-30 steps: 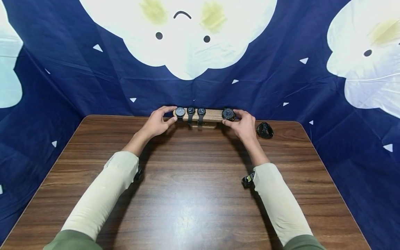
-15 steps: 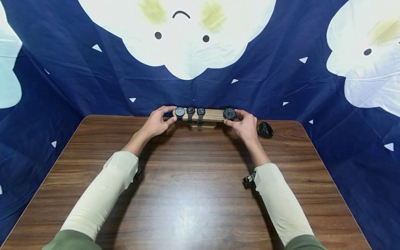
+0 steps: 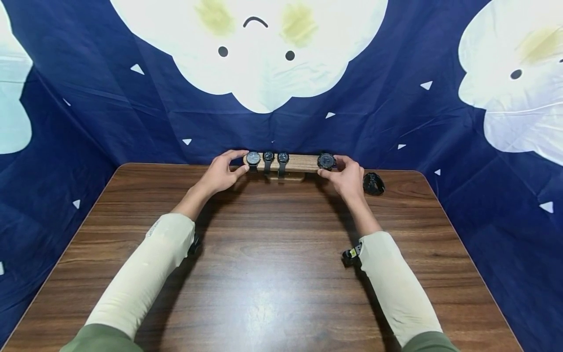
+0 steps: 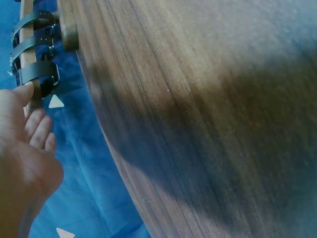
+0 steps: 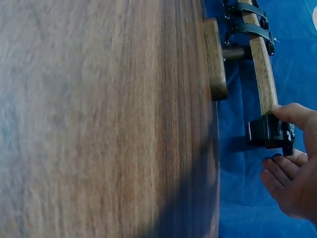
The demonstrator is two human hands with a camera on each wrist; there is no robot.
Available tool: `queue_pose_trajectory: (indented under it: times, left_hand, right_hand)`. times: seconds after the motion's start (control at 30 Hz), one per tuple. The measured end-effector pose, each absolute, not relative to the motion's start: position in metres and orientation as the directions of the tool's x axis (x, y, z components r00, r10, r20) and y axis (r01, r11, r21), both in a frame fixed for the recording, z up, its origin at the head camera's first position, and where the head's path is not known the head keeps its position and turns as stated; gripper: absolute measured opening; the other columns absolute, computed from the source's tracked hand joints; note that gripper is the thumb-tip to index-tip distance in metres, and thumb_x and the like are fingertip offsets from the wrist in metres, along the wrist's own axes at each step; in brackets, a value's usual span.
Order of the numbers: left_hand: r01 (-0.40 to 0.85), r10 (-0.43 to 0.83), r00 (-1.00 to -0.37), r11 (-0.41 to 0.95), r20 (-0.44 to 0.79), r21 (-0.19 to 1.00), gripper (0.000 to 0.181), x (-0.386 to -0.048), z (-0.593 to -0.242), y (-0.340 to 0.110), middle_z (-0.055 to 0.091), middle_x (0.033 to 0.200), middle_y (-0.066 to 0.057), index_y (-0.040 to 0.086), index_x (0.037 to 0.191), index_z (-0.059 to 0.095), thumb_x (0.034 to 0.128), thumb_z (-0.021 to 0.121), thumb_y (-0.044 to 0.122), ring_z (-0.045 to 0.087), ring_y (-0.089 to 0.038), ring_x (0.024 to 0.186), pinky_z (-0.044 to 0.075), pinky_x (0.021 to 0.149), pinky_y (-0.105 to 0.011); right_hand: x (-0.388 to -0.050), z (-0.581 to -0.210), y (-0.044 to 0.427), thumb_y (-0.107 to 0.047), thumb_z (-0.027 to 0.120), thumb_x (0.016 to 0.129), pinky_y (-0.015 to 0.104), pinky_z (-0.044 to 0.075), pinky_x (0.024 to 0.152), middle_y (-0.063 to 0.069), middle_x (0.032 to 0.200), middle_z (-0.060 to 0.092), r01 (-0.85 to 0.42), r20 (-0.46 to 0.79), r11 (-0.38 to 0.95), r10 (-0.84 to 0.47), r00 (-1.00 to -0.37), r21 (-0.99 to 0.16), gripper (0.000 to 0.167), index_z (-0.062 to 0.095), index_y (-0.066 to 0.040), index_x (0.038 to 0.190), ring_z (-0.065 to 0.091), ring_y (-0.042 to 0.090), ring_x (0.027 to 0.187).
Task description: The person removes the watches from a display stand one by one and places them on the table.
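On the brown table [image 3: 272,225], a wooden stand [image 3: 302,162] carries four watches [image 3: 283,158].

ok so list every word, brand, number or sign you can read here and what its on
None can be read in any view.
Left sleeve: small dark print near the cuff, too blurred to read.
Four watches on the wooden bar: face markings too small to read.
Black watch on the table: nothing legible.
Blue backdrop: pictures and white triangles, no lettering visible.
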State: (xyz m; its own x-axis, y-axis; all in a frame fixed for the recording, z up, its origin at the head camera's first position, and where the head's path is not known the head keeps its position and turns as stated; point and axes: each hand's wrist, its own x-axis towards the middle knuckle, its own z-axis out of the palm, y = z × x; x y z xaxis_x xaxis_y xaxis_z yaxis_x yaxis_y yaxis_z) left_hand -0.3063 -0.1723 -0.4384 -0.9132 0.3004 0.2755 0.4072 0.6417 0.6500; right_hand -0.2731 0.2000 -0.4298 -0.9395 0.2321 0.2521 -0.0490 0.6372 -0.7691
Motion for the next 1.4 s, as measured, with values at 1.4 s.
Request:
queue_pose_trajectory:
  times: [1.4]
  left_hand:
    - [0.386, 0.302, -0.922, 0.654, 0.243, 0.651, 0.051, -0.302, -0.433, -0.170, 0.058, 0.147, -0.012, 0.011, 0.146, 0.057, 0.0982, 0.071, 0.023, 0.056, -0.031, 0.122, 0.039, 0.115, -0.049]
  right_hand:
    - [-0.232, -0.420, 0.227, 0.002, 0.092, 0.070, 0.014, 0.056, 0.081, 0.012, 0.114, 0.070, -0.076, 0.156, 0.254, 0.314, -0.937, -0.964, 0.065, 0.071, -0.011, 0.130, 0.070, 0.007, 0.090]
